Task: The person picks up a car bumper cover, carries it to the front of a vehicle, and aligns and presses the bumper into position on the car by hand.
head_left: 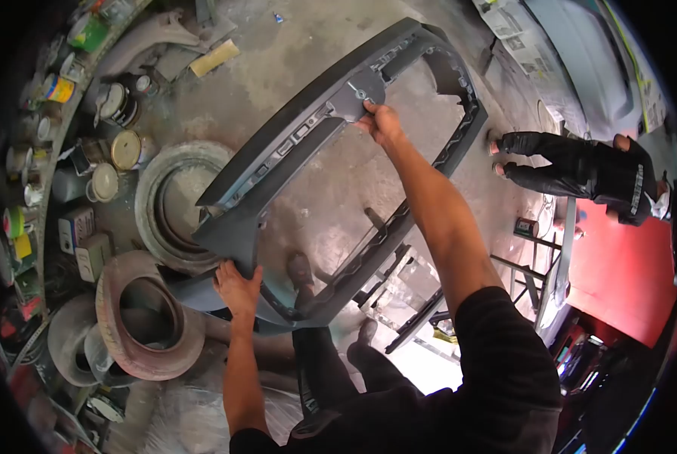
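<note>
A large dark grey plastic car bumper cover (287, 170) with a wide frame-like opening is held up at a slant in front of me. My right hand (382, 125) grips the inner edge of its upper bar, beside a flat plate with a round emblem-like fitting. At the lower left corner my left hand (238, 289) holds the panel, thumb apart from the fingers. Parts of the fingers of both hands are hidden behind the edges. Through the opening, the concrete floor and one of my shoes (300, 271) show.
Tyres (105, 325) stand and lie at the left, below a shelf of paint cans (125, 150). A person in black (592, 170) stands at the right near a red panel (618, 265) and a metal stand (531, 272). Paper-masked grey bodywork (573, 60) is at upper right.
</note>
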`<state>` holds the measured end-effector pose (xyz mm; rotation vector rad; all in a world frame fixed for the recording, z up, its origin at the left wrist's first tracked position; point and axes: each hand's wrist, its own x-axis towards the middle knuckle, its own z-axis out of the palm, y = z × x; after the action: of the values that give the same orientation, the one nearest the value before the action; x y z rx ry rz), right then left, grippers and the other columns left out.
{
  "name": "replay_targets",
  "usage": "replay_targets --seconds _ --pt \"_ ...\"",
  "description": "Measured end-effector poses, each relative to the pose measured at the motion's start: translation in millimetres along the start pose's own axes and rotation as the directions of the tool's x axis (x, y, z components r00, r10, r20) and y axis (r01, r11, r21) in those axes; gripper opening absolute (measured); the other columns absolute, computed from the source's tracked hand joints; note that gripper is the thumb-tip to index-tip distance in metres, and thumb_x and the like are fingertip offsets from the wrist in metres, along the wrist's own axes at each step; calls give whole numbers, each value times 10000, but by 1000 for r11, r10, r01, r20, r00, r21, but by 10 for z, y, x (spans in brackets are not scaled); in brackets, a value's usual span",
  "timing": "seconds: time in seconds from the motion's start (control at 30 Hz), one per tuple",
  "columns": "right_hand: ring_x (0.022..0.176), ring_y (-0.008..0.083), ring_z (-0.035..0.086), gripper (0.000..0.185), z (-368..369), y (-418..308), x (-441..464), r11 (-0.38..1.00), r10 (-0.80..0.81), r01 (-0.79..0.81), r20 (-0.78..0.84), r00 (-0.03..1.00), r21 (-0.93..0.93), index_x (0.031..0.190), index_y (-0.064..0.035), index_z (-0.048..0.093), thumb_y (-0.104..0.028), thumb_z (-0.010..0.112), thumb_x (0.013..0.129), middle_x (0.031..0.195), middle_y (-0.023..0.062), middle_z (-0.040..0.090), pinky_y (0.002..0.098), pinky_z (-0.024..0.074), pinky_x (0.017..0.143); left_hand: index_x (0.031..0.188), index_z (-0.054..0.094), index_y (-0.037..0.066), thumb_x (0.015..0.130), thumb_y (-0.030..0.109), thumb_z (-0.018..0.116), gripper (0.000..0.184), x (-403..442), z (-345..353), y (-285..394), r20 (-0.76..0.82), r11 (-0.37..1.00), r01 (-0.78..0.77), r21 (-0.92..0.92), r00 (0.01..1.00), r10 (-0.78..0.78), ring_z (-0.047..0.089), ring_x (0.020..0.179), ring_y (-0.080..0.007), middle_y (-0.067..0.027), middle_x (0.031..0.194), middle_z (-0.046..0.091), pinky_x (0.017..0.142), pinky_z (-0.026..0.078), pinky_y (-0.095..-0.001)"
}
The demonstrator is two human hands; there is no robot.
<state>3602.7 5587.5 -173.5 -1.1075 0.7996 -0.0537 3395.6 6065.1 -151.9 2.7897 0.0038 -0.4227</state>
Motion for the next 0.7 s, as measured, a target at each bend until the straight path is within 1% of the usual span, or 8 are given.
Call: replay_targets --seconds 0.2,0.4,0.5,0.53,0.57,0.6,0.63,0.7 --pt "867 351 735 320 -174 -661 -573 995 -59 61 -26 998 82 1183 146 535 -118 563 1005 1035 244 681 438 656 742 1242 574 -43 762 464 799 735 -422 -629 554 -22 1000 -1 -13 1000 1 525 1227 -388 -202 1299 587 1057 368 -596" --pt "858 354 737 302 -574 -1327 -1094 973 -111 113 -19 994 202 1191 130 541 -93 570 990 1052 242 686 422 655 725 1282 539 -36 757 463 807 772 -981 -1275 1133 -193 996 -90 15 977 91 519 1253 -391 -206 1310 588 1083 336 -608" --pt "912 337 728 311 -801 -1737 -1536 968 -153 151 -8 988 203 1238 72 562 -120 566 993 1110 210 691 431 643 751 1292 529 -28 756 467 807 781 -1357 -1525 1355 -337 975 -118 188 925 177 520 1262 -386 -209 1291 595 1093 324 -617" --pt "1003 330 707 342 -1056 -1659 -1265 966 -207 183 121 971 183 1282 23 573 -182 550 1009 1157 182 690 473 618 833 1248 553 -27 748 478 813 757 -1450 -1650 1433 -367 974 -127 189 911 190 526 1263 -382 -212 1285 601 1101 328 -610" --pt "1059 342 688 384 -966 -1921 -1823 968 -202 169 174 964 187 1304 33 562 -228 528 1024 1197 175 681 507 587 898 1196 575 -27 738 493 817 734 -1535 -1754 1463 -374 969 -89 230 911 172 535 1250 -387 -213 1277 607 1099 342 -599" --pt "1151 371 651 394 -840 -2152 -2342 973 -123 122 -8 992 195 1317 63 542 -203 503 1029 1276 191 639 527 536 1007 1169 589 -27 723 481 833 718 -1649 -1846 1487 -441 964 -115 239 872 214 540 1244 -391 -216 1278 608 1097 351 -589" --pt "1156 355 647 374 -1134 -2039 -1705 856 -368 218 257 894 469 1320 64 517 -143 537 1009 1257 198 652 487 535 1011 1197 586 -37 718 457 848 737 -1788 -2027 1587 -473 961 -145 235 847 243 538 1242 -394 -223 1290 601 1091 355 -591" --pt "1124 345 664 313 -1079 -2326 -2461 836 -345 173 255 903 521 1264 57 539 -104 525 995 1225 198 657 497 530 1021 1222 577 -60 731 444 864 761 -2055 -2333 1573 -519 941 -204 271 792 321 534 1242 -403 -241 1304 589 1094 365 -555"
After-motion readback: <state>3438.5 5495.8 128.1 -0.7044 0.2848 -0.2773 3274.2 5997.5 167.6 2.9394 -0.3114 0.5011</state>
